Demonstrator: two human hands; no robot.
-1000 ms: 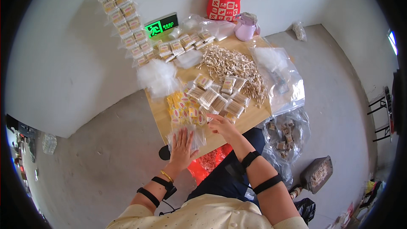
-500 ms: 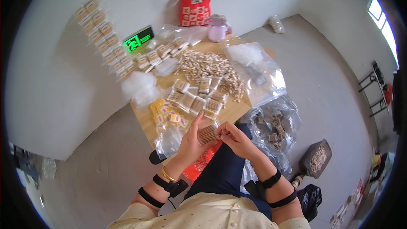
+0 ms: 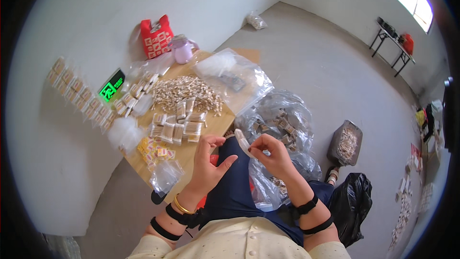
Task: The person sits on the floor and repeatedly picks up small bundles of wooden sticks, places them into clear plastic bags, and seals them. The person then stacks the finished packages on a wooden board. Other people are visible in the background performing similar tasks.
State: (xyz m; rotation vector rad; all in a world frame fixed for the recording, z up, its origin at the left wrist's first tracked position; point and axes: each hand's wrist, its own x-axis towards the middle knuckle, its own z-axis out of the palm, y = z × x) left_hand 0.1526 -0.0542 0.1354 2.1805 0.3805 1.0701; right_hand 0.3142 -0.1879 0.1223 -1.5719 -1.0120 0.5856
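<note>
Between finger and thumb, my right hand (image 3: 271, 156) grips a small clear packet of cotton swabs (image 3: 242, 142), seen nearly edge-on above my lap. My left hand (image 3: 209, 164) is apart from it and holds nothing, its fingers spread and palm toward the packet. Several filled swab packets (image 3: 167, 131) lie on the wooden table (image 3: 184, 156) beyond my left hand. Behind them is a heap of loose cotton swabs (image 3: 189, 92). Yellow and white label cards (image 3: 152, 150) are piled at the table's left, with flat clear bags (image 3: 166, 176) nearer to me.
To the right of the table, a large clear plastic bag (image 3: 299, 111) holds several brownish packets. A grey dustpan (image 3: 352, 132) with swabs and a black bag (image 3: 353, 206) sit on the floor. A purple jug (image 3: 182, 50) and a red bag (image 3: 156, 38) stand at the back.
My left hand has let go of the swab packet and opened. The packet has moved right, toward the large clear bag, in my right hand. The view has turned to the right.
</note>
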